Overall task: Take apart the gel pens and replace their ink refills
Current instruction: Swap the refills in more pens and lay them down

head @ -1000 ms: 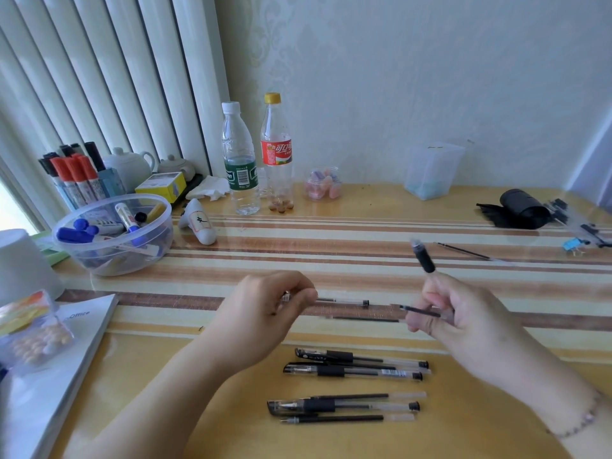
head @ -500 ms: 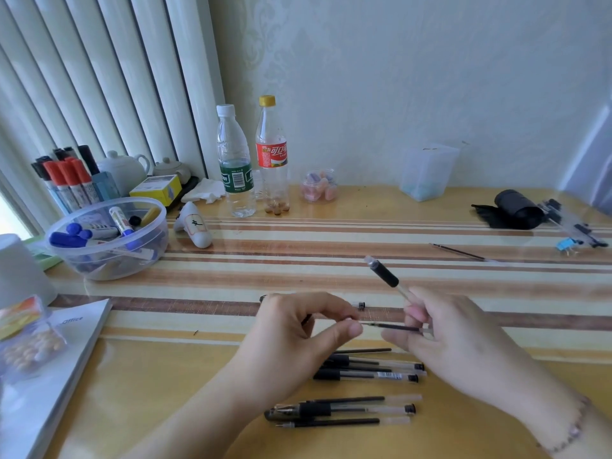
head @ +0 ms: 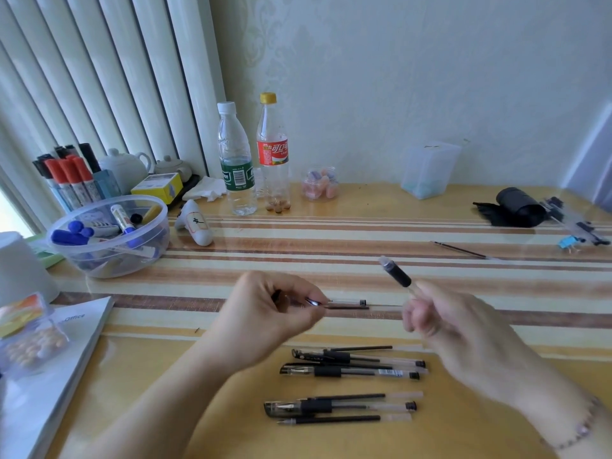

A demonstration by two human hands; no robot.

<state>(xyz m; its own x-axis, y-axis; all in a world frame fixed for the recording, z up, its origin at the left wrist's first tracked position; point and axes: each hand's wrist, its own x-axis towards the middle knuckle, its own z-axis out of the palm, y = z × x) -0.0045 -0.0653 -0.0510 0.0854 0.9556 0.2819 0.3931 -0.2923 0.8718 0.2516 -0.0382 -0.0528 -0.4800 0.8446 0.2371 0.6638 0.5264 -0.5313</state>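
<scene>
Black-gripped pen barrel (head: 395,275) in right hand (head: 463,339), refill (head: 347,306) between hands

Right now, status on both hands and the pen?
Left hand pinching pen barrel and refill. Right hand shut on black-gripped pen section, raised. Spare pens below; nothing between hands.

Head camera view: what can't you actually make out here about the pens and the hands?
- Right hand: motion-blurred, so its grip on the pen barrel is unclear.
- Left hand: fingers cover the near end of the refill it holds.
- Pens on the table: printing too small to read.
</scene>
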